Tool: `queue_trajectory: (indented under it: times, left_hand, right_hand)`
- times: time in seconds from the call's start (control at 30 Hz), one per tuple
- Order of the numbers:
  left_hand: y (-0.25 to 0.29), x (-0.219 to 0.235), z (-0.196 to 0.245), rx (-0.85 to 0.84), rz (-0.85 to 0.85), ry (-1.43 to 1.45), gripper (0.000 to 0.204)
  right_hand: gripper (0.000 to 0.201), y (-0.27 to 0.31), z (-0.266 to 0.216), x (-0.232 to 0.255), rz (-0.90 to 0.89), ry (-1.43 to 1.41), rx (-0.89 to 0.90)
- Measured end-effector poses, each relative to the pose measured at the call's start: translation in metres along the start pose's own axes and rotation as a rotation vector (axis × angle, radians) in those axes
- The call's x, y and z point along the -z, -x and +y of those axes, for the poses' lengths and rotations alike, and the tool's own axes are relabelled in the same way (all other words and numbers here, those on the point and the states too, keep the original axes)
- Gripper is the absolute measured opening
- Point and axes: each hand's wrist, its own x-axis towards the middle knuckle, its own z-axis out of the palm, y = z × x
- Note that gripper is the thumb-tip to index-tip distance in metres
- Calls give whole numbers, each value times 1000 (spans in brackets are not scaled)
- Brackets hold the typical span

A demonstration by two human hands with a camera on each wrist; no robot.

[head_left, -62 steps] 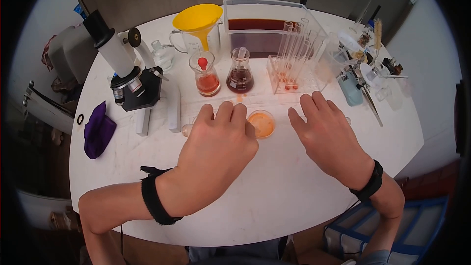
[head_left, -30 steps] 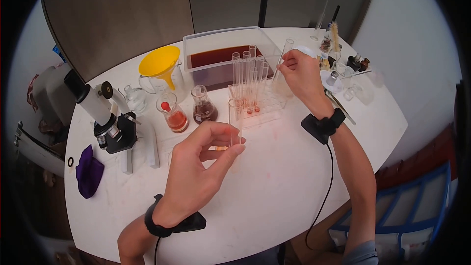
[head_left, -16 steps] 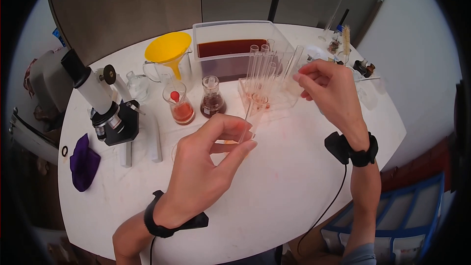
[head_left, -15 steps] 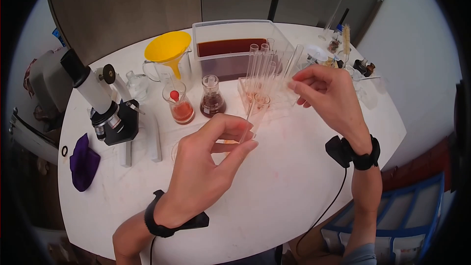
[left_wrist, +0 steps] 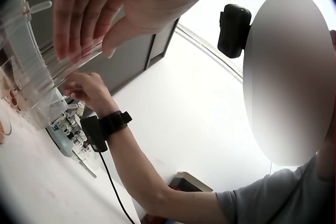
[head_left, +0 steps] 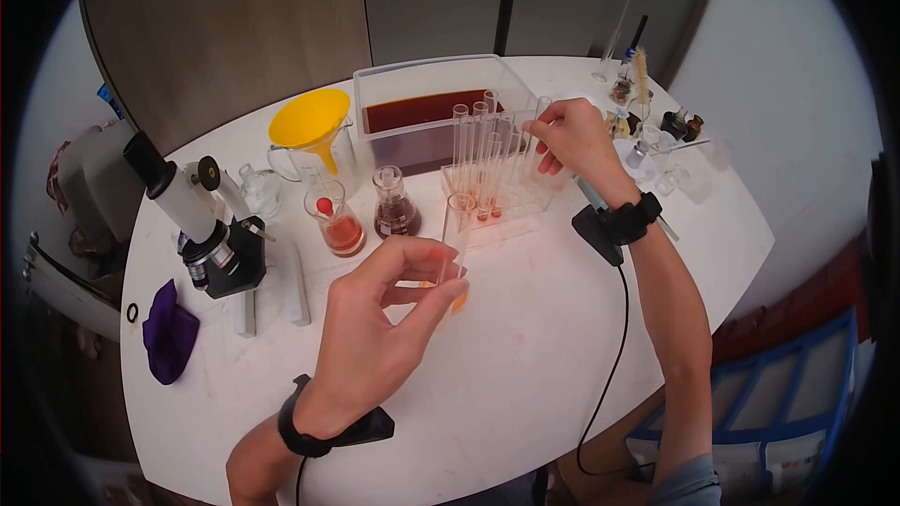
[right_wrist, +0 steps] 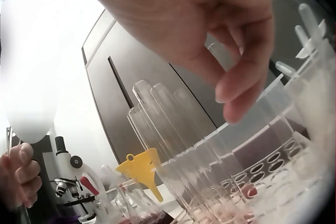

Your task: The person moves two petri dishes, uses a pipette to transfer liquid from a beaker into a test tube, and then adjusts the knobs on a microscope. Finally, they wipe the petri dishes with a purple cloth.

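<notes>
My left hand (head_left: 375, 328) pinches a clear glass tube (head_left: 457, 220) between thumb and fingertips, its open rim upward. In the left wrist view the fingers and thumb of the left hand (left_wrist: 100, 19) meet on that tube. An orange dish (head_left: 459, 300) lies partly hidden behind this hand. My right hand (head_left: 583, 145) is at the right end of the clear rack (head_left: 511, 217), its thumb and fingertips around the upper part of a test tube (head_left: 544, 105). The right wrist view shows the right hand (right_wrist: 226, 50) above the rack holes, with several more tubes (right_wrist: 163, 113) standing alongside.
A flask of dark liquid (head_left: 397, 214), a flask with red liquid (head_left: 342, 232), a yellow funnel (head_left: 309, 117) in a jug and a microscope (head_left: 211, 234) stand left of the rack. Behind is a plastic bin (head_left: 403, 145); bottles and a brush (head_left: 641, 75) are at right.
Both hands were low near the orange dish at first. The left now holds a tube, tilted more upright than half a second ago; the right has moved back to the rack's right end.
</notes>
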Motion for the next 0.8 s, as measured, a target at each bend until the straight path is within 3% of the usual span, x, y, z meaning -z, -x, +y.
queue_trajectory:
  times: [0.2,0.43,0.53,0.6,0.7,0.8]
  left_hand:
    - [0,0,-3,-5,0,25,19]
    - [0,0,-2,-7,-5,9,19]
    - [1,0,-2,-18,-35,-21,18]
    - [1,1,-3,-26,-39,-29,18]
    - [1,1,-4,-35,-21,-33,19]
    - [0,-1,-11,-37,-25,-17,20]
  right_hand:
    - [30,-2,-6,5,193,57,199]
    - [29,6,-1,-9,119,15,207]
    - [25,9,-1,-9,42,36,147]
    - [21,10,4,-2,-106,174,81]
    - [21,44,-20,26,-116,116,113]
    - [27,96,-54,36,-402,-59,63]
